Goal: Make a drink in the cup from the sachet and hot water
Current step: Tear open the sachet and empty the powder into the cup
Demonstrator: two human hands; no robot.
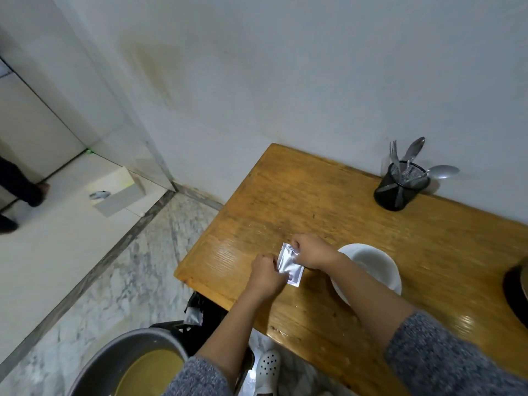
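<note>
Both your left hand (267, 271) and right hand (311, 251) pinch the small silver foil sachet (290, 265) above the worn wooden table (314, 201), beside the white ceramic cup (371, 271). Tear sharply and powder may scatter; the tear itself seems unstarted.

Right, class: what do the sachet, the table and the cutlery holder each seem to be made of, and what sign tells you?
Sachet: probably metallised foil; silvery, creased, catching light.
Table: wood, apparently varnished; visible grain, glossy highlights, scuffs.
Cutlery holder: likely black wire mesh; you can see through its wall to the spoon handles.
</note>
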